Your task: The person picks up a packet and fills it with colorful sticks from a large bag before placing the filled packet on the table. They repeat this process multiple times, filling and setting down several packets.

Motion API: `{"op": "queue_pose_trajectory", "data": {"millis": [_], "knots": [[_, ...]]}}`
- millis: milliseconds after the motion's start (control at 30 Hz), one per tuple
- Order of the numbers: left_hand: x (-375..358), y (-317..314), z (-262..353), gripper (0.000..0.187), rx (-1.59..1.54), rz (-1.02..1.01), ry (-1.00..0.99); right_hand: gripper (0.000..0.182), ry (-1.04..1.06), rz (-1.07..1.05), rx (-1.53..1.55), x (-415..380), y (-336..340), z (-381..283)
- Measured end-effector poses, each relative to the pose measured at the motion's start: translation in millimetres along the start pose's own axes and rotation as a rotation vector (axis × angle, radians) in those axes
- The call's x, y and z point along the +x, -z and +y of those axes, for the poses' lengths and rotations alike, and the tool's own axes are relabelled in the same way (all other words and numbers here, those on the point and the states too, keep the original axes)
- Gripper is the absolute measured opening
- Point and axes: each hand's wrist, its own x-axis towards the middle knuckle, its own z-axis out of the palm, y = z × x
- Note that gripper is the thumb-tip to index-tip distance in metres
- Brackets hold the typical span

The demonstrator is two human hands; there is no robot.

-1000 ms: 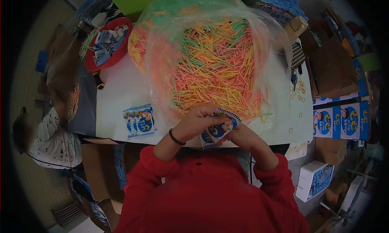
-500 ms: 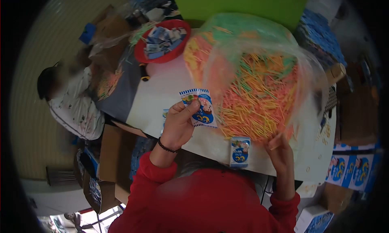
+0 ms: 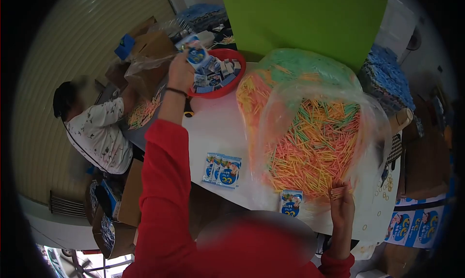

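Note:
My left hand (image 3: 180, 72) is stretched out to the red bowl at the far left of the table, closed on a blue-and-white printed packet (image 3: 195, 54), slightly blurred, above the bowl's left side. Near the front edge, my right hand (image 3: 343, 208) has its fingers curled round a small bunch of short coloured sticks (image 3: 338, 193). Just beyond it spreads a heap of pink, yellow, orange and green sticks (image 3: 315, 147) in an open clear plastic bag (image 3: 271, 111). A single packet (image 3: 290, 203) lies left of my right hand. Several overlapping packets (image 3: 222, 170) lie farther left.
The red bowl (image 3: 224, 91) holds many small packets. A black-and-yellow tool (image 3: 188, 107) lies beside it. At the left, a co-worker (image 3: 99, 133) sits by another pile of sticks (image 3: 144, 112). Cardboard boxes (image 3: 154, 48) and a green panel (image 3: 305, 21) stand behind; rubber bands (image 3: 387, 186) lie at right.
My left hand has carried the packet from the middle of the table up and left to the red bowl. The overlapping packets now show fully. My right hand stays by the heap.

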Motion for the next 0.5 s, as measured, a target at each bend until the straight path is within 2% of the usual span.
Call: {"op": "queue_pose_trajectory", "data": {"millis": [67,133,200,233,300,367,433,500], "knots": [[-82,-39,-25,0.027,-0.075,-0.350,0.150,0.020,0.015,-0.026,-0.015,1,2,3],[-166,-53,-49,0.025,-0.113,-0.378,0.403,0.020,0.026,-0.026,-0.038,-4,2,4],[-229,-45,-76,0.020,-0.021,-0.408,0.572,0.019,0.097,-0.183,-0.167,-6,-21,7],[-257,-50,-81,0.019,-0.001,-0.381,0.595,0.019,0.093,-0.156,-0.177,-7,-34,8],[-302,-55,-92,0.018,0.009,-0.341,0.670,0.019,0.164,-0.277,-0.311,-16,-66,9],[-332,-55,-104,0.017,0.256,-0.455,0.577,0.019,0.192,-0.295,-0.394,-21,-92,9],[-352,-54,-114,0.020,0.335,-0.504,0.618,0.018,0.227,-0.330,-0.477,-23,-109,16],[-367,-65,-117,0.021,0.344,-0.527,0.505,0.018,0.329,-0.532,-0.415,-23,-120,27]]}}
